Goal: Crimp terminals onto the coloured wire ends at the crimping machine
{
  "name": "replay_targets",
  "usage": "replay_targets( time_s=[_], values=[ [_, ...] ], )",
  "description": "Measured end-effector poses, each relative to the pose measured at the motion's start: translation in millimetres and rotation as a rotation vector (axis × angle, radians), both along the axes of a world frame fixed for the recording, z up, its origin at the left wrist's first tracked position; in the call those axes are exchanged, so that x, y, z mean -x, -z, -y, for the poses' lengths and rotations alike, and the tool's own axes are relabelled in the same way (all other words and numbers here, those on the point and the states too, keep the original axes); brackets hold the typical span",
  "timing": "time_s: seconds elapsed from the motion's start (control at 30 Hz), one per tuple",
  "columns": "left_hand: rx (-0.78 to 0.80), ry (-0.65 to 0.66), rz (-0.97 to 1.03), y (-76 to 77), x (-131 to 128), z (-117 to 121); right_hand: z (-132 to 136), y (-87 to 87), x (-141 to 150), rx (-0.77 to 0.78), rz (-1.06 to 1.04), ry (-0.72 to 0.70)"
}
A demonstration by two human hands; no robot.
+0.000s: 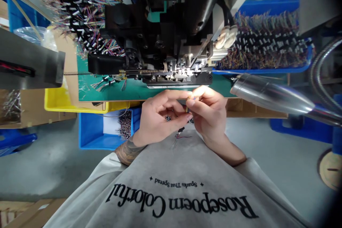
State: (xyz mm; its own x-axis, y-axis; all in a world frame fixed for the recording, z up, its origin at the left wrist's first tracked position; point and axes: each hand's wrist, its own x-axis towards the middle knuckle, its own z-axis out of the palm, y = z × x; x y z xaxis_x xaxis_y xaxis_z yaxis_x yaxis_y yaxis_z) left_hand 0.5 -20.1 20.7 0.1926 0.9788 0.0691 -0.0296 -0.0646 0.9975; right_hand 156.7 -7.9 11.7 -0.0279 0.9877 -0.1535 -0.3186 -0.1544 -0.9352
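Note:
Both hands meet in front of my chest, just before the machine point(184, 73). My right hand point(210, 110) pinches the fine coloured wires of a small cable point(194, 98) between thumb and forefinger. My left hand point(164, 114) is closed on the same cable, its fingertips close to the right thumb. A black sleeved part with red and dark wire ends point(181, 133) hangs below the hands against the grey shirt. Much of the cable is hidden by the fingers.
Bundled cables point(88, 17) are heaped at the back left, and more fill a blue bin point(288, 69) at the right. Several loose cables point(109, 82) lie on the green mat point(117, 94). A metal nozzle point(269, 94) juts in from the right. Yellow point(74, 105) and blue point(91, 131) bins stand lower left.

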Motion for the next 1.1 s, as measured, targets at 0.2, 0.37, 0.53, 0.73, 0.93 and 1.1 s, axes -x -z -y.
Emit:
replay_targets(
  time_s=[0.2,0.37,0.53,0.73,0.93,1.1],
  values=[
    [0.003,0.002,-0.032,1.6,-1,0,1,0.4,5,0.034,-0.045,0.003],
    [-0.01,0.004,-0.029,0.6,-4,-1,4,-2.8,7,0.082,-0.076,0.034],
    [-0.011,0.007,-0.04,0.3,-6,-1,5,-3.8,9,0.071,-0.073,0.059],
    [-0.013,0.007,-0.04,3.4,-6,0,7,-1.8,10,0.04,-0.045,0.063],
    [-0.018,0.017,-0.006,3.6,-6,0,9,-1.1,11,0.044,-0.101,0.089],
    [0.0,-0.009,0.012,6.0,-2,1,9,0.5,10,-0.007,-0.04,0.055]
  ],
)
